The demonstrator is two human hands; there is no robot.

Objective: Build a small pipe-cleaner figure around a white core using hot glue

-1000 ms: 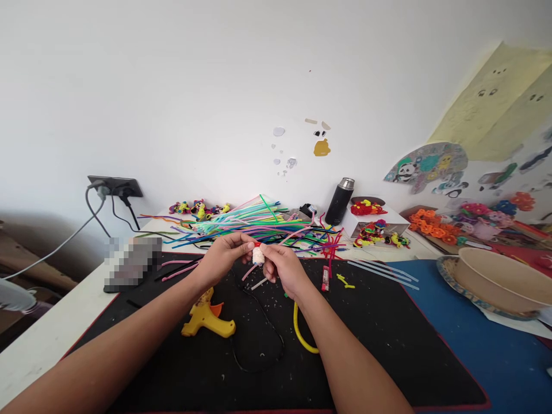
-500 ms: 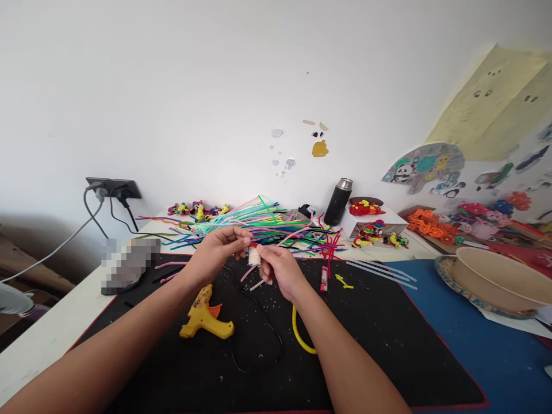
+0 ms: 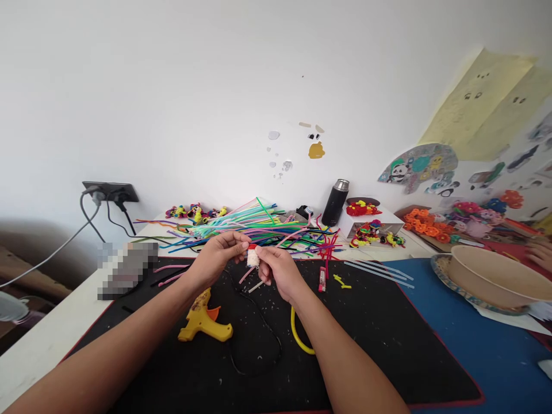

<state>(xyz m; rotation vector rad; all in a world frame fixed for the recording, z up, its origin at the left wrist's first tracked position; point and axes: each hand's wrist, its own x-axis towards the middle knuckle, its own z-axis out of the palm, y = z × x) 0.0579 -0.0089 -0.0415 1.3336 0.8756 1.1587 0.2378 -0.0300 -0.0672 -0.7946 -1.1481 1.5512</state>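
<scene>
Holding white piece (image 3: 252, 259) clear of mat (image 3: 379, 356)

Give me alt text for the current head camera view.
Left hand and right hand hold a small red and white piece over a black mat, with a yellow glue gun on the mat and pipe cleaners piled beyond.

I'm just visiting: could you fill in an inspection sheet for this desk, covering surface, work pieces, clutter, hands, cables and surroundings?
Surface: black mat, pale specks scattered.
Work pieces: small white piece, red at its top.
Clutter: colourful pipe cleaners heaped behind; yellow glue gun lying on the mat.
Hands: left hand and right hand both pinch the piece.
Cables: black cable looped on the mat; wall socket with plugs in.
Surroundings: white wall; another person's hand, far right.
</scene>
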